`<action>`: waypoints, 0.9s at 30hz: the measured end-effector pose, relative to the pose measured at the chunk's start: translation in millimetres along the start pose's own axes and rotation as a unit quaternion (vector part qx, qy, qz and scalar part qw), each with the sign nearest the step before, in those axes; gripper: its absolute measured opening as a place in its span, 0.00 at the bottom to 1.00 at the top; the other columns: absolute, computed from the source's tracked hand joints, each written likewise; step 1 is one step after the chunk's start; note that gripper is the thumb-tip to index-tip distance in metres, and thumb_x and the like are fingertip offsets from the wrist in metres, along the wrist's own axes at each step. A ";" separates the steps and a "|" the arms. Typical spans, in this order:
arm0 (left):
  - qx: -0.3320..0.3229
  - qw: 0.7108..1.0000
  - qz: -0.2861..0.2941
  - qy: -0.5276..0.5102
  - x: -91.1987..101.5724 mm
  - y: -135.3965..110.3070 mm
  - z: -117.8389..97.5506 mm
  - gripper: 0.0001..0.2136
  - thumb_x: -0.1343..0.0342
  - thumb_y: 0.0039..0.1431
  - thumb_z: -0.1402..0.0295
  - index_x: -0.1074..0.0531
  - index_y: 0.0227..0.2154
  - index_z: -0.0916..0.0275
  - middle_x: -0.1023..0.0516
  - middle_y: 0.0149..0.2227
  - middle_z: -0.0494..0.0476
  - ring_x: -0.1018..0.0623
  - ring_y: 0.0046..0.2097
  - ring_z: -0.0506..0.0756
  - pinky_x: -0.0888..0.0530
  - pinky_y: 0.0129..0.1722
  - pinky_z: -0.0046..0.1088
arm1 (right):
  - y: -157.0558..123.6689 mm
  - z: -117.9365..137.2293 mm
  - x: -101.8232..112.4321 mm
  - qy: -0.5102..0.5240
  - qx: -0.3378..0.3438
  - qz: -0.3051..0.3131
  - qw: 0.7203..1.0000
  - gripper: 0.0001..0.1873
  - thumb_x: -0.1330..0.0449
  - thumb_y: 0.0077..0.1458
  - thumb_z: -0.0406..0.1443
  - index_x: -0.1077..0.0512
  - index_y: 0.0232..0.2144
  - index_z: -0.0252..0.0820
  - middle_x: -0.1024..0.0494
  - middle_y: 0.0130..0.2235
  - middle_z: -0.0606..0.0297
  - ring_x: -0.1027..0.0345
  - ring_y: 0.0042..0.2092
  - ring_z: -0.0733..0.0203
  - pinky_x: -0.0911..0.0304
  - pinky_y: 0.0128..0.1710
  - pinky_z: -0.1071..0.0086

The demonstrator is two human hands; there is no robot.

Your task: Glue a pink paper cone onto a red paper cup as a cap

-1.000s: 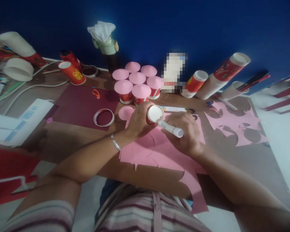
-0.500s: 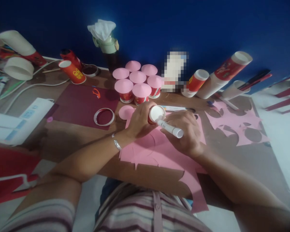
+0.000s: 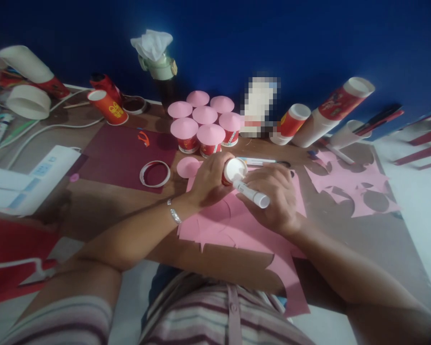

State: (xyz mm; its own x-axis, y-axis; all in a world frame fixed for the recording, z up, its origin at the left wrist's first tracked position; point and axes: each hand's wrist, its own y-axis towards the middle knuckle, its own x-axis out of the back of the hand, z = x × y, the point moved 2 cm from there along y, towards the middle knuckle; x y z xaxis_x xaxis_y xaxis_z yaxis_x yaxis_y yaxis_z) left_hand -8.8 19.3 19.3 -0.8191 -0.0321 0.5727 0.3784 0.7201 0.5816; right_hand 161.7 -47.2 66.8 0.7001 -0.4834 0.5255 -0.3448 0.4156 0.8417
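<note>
My left hand (image 3: 210, 179) is wrapped round a small red paper cup (image 3: 233, 170), tilted so its white inside faces me. My right hand (image 3: 275, 199) grips a white glue stick (image 3: 250, 193) whose tip touches the cup's rim. Both hands hover over a pink paper sheet (image 3: 237, 225) with curved cuts in it. A loose pink paper disc (image 3: 187, 167) lies just left of my left hand. Behind the hands stand several red cups capped with pink paper cones (image 3: 203, 123).
A dark red sheet (image 3: 118, 155) bears a tape ring (image 3: 154, 173). Pink offcuts with round holes (image 3: 348, 184) lie to the right. Stacks of red and white cups (image 3: 332, 109) lie at the back right, another cup (image 3: 107, 107) and a cable back left. A white box (image 3: 32, 177) sits at left.
The glue stick's tip has slid slightly left along the cup's rim, and my right hand has shifted with it. My left hand keeps its hold on the cup.
</note>
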 end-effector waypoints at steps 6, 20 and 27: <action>0.006 1.000 0.004 0.000 -1.4 -0.4 3.1 0.16 0.37 0.62 0.64 0.33 0.50 0.57 0.20 0.46 0.58 0.20 0.46 0.60 0.20 0.44 0.41 | -5.3 3.2 -4.4 0.013 0.000 0.006 1.000 0.14 0.33 0.63 0.34 0.31 0.48 0.49 0.15 0.39 0.66 0.20 0.41 0.56 0.28 0.53 0.52; -0.010 1.000 -0.007 -0.018 -1.3 0.2 -0.4 0.16 0.37 0.62 0.65 0.34 0.50 0.57 0.20 0.46 0.59 0.21 0.45 0.59 0.21 0.44 0.41 | -3.4 4.9 -4.5 0.016 0.001 0.006 1.000 0.13 0.32 0.61 0.33 0.30 0.46 0.47 0.16 0.38 0.63 0.20 0.40 0.55 0.27 0.52 0.51; 0.012 0.994 0.031 -0.102 -1.3 4.2 5.8 0.25 0.25 0.50 0.59 0.29 0.47 0.58 0.23 0.50 0.62 0.25 0.56 0.65 0.24 0.57 0.50 | -7.9 -15.1 3.0 0.127 -0.198 -0.040 0.971 0.09 0.33 0.63 0.38 0.29 0.43 0.47 0.18 0.39 0.63 0.21 0.39 0.54 0.24 0.39 0.57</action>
State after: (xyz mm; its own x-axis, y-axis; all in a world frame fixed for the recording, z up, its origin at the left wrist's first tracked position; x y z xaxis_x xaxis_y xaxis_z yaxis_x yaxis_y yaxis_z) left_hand -8.7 26.4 17.6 -0.8659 0.1511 0.4768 0.4219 0.7326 0.5340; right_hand 176.0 -40.3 59.8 0.8633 -0.3420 0.3712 -0.0505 0.6732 0.7377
